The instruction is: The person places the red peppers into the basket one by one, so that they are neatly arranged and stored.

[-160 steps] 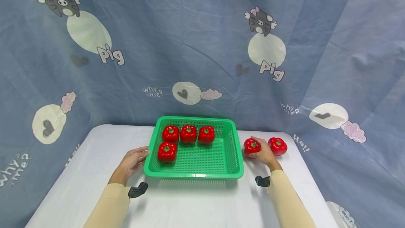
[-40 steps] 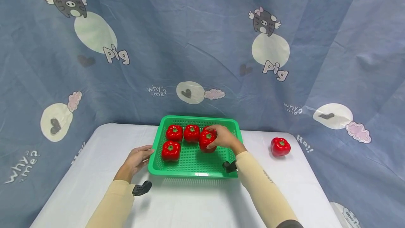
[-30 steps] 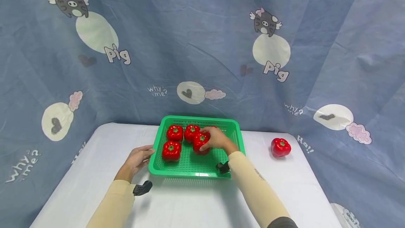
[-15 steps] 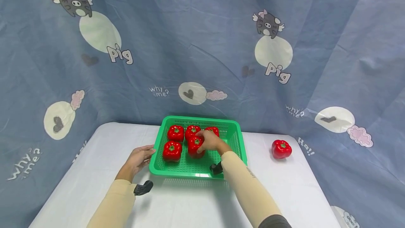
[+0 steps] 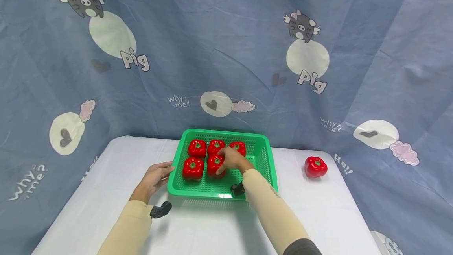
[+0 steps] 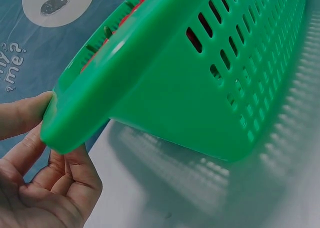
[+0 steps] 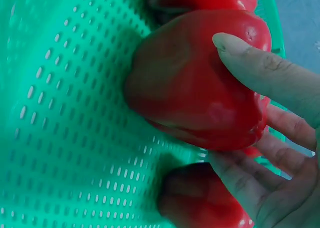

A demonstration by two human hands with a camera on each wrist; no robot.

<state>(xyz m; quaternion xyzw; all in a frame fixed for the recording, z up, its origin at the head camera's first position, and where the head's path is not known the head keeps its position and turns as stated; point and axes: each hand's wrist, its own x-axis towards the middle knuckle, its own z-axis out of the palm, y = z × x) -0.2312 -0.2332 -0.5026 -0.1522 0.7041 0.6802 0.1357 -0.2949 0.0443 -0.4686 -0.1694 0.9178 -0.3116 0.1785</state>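
Observation:
In the head view a green plastic basket (image 5: 198, 195) stands on the white table. My left hand (image 5: 153, 179) pinches its left rim, thumb on top and fingers underneath, as the left wrist view shows. Inside the basket, my right hand (image 5: 231, 159) grips a red bell pepper (image 5: 212, 166), thumb and fingers on opposite sides near its stem end. That pepper is low over the basket floor, beside another bell pepper (image 5: 192, 169) at front left. Behind them sit a back-left bell pepper (image 5: 196, 148), a middle one (image 5: 215, 145) and a right one (image 5: 239, 147).
One more bell pepper (image 5: 315, 167) lies on the white tabletop (image 5: 339, 211), right of the basket. A blue cloth (image 5: 247, 62) printed with pigs hangs behind the table. Perforated basket floor (image 7: 85, 107) shows beside the held pepper in the right wrist view.
My right hand has carried the bell pepper from the table into the basket, then leftward and down beside the front-left pepper. My left hand has stayed at the basket's rim.

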